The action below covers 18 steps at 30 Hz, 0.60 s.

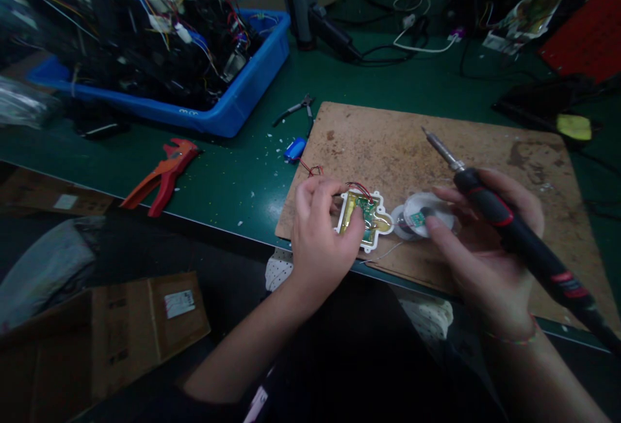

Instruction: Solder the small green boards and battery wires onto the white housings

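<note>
My left hand [323,235] is closed on a white plastic housing [385,224] that holds a green circuit board. Its thumb presses on the board, and thin red and black wires come out at the top. In my right hand [490,248] a black soldering iron [490,206] lies across the palm, its metal tip pointing up and left, clear of the board. The thumb and fingers of that hand also grip a whitish spool [424,216] with a small green label, close to the housing's right end. A thin wire trails on the board below.
A brown work board [378,135] lies under both hands on the green table [228,184]. To the left are red wire strippers [167,174], a blue battery pack [294,149], cutting pliers [298,107] and a blue bin [233,109] full of wired parts. A heat gun [310,15] stands behind.
</note>
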Available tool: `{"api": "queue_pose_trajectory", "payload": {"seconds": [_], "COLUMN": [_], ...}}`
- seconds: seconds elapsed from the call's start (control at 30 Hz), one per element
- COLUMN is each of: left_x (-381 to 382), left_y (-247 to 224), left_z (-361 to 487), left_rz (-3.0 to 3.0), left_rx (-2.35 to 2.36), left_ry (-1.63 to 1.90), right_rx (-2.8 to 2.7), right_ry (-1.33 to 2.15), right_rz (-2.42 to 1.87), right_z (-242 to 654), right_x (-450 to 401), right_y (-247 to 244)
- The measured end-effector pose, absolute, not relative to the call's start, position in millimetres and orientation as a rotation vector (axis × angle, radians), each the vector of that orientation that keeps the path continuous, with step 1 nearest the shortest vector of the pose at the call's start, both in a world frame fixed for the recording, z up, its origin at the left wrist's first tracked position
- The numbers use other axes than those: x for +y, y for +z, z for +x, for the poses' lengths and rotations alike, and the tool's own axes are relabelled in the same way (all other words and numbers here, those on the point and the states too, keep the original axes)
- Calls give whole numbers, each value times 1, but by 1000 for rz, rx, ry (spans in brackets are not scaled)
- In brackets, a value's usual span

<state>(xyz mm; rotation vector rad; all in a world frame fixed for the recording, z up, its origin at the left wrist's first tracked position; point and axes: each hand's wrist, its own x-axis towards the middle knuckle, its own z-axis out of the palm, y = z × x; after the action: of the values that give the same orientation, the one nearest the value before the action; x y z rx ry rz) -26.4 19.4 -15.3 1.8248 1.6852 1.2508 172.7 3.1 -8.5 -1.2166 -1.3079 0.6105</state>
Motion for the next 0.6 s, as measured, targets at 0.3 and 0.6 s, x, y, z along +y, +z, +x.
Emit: {"api": "queue_pose_trajectory", "payload": {"seconds": [0.3,0.6], "left_x": [14,12], "left_y": [-16,-3], "left_z": [-27,-26], "left_rz": [1763,1938], "left_rx": [1768,1475], "left_ry": [1394,1269], "right_rx": [-1314,-1317], "right_ry": [628,627], "right_rz": [-1209,-1196], "right_z": [173,173], "right_x": [3,2], "right_y": [-9,-9]}}
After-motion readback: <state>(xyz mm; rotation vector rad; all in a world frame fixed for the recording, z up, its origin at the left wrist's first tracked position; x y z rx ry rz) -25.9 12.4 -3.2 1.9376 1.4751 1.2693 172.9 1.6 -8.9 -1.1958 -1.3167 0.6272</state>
